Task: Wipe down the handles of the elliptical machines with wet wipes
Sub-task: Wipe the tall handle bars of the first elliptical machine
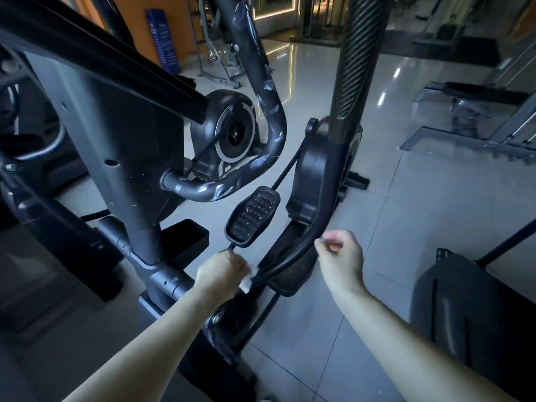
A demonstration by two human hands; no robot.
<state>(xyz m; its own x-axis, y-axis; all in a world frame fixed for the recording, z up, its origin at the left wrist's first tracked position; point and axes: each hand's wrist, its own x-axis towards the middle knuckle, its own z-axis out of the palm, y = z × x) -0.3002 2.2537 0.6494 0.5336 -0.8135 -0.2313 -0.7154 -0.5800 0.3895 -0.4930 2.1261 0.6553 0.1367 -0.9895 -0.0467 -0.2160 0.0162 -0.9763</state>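
Here the wet wipe [249,278] shows as a white wad pressed against the lower end of the curved black handle [301,250], low in the centre of the view. The left hand [222,272] holds it, fingers curled round wipe and bar together. The handle's long axis runs from that grip up and to the right, bends, then rises nearly upright into the ribbed grip sleeve [359,53] at the top of the frame. So the unwiped length lies up and to the right of the left hand; a stroke would follow the bar that way.

The right hand [339,256] is just beside the same bar on its right side, fingers curled into a loose fist with thumb against forefinger. A pale scrap may be pinched there, but it is too small to tell. The left hand is on the bar; the right is near it, not clearly touching.

Further out: a scuffed, looped second handle [261,140] to the upper left, a studded pedal [252,217] between the 2 bars, a flywheel housing [235,132] behind, a glossy tiled floor [406,198]. A blue sign [166,42] stands at the back; its writing is unreadable. No brand marks are legible.
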